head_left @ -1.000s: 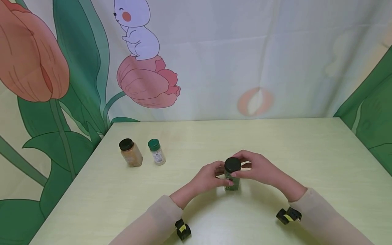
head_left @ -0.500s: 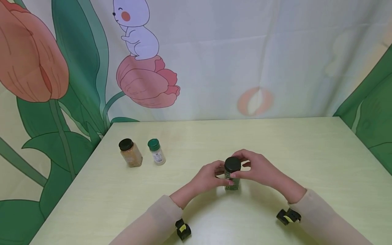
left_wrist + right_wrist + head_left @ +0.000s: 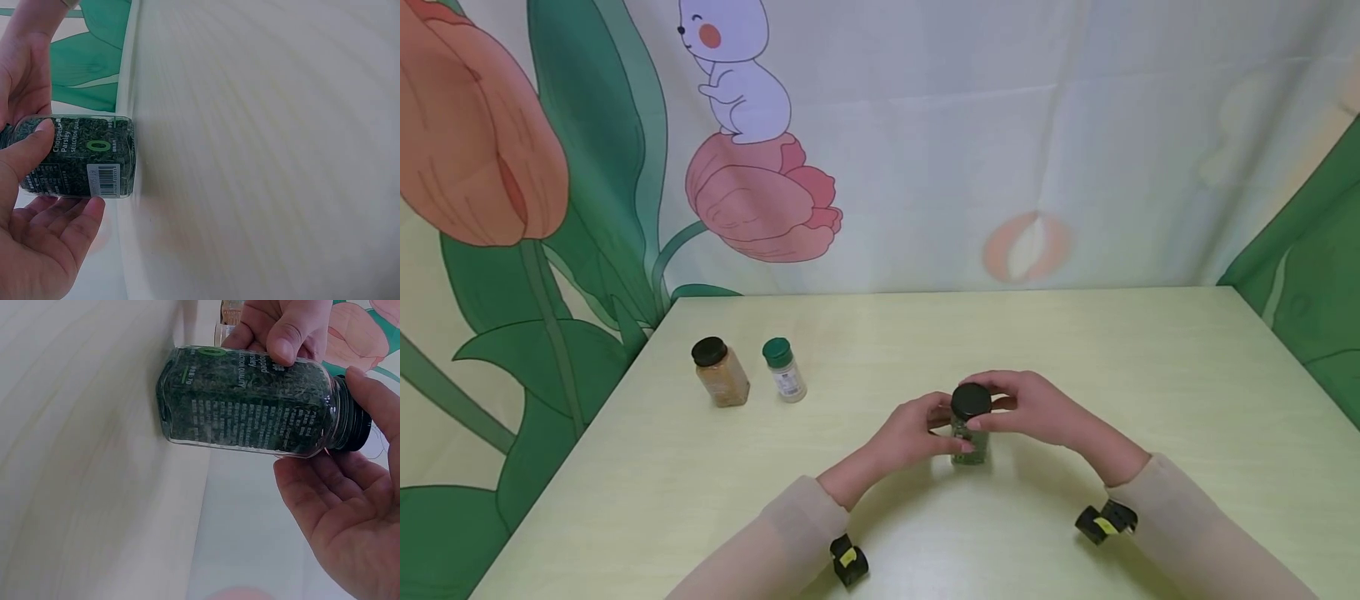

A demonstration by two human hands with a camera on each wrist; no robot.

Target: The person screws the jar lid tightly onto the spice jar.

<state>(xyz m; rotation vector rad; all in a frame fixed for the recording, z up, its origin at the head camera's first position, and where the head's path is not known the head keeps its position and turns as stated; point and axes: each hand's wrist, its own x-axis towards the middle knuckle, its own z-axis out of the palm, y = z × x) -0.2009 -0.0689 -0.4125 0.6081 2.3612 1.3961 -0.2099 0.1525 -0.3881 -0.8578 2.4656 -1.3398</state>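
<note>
A clear glass jar of chopped parsley [image 3: 976,456] stands upright on the table, topped by a black lid [image 3: 972,400]. My left hand [image 3: 904,437] grips the jar's body, thumb on the near side and fingers around the far side. With thumb and fingers, my right hand [image 3: 1036,408] holds the lid from the right. The left wrist view shows the jar [image 3: 81,156] with its printed label and barcode, its base at the table. In the right wrist view, the right thumb lies against the black lid [image 3: 358,425], which sits on the jar's neck.
At the table's back left stand a brown-filled jar [image 3: 723,382] with a black lid and a smaller green-capped shaker [image 3: 786,375]. Behind the table [image 3: 880,333] hangs a printed curtain [image 3: 910,183]. A small black camera [image 3: 848,563] sits at each wrist.
My right hand has turned slightly at the lid, its fingers and wrist shifting a little. My left hand keeps its hold, and the jar stays in place.
</note>
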